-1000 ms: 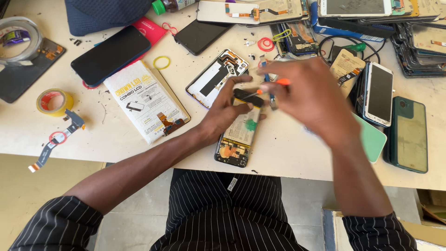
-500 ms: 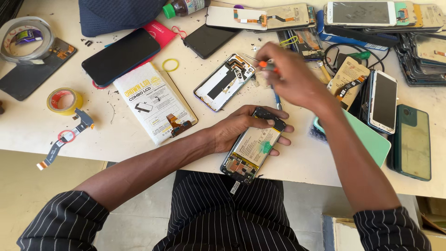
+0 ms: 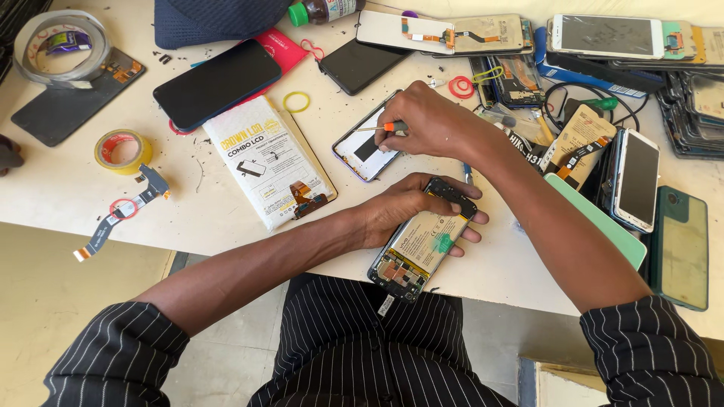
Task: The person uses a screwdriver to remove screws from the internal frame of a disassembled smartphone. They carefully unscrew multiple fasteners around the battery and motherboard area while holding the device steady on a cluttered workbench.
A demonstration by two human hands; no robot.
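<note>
Head view, single moment. Left hand (image 3: 400,211) grips an opened phone (image 3: 422,249) with its back cover off, battery and circuit board exposed; fingers (image 3: 471,234) wrapped under and around its right edge, thumb on the upper left, so the fingers are clamped on the phone. The phone lies tilted, top end toward 1 o'clock, lower end overhanging the near edge of the white surface (image 3: 68,188). Right hand (image 3: 437,124) sits at 12 o'clock from the phone, well clear of it, fingers closed on a small screwdriver (image 3: 381,127) with an orange collar; its tip points toward 9 o'clock over a detached phone frame (image 3: 362,147). At 9 o'clock from the frame: a white screen package (image 3: 264,162). Further at 9 o'clock: a yellow tape roll (image 3: 122,151). At 3 o'clock of the phone: a green panel (image 3: 603,226).
</note>
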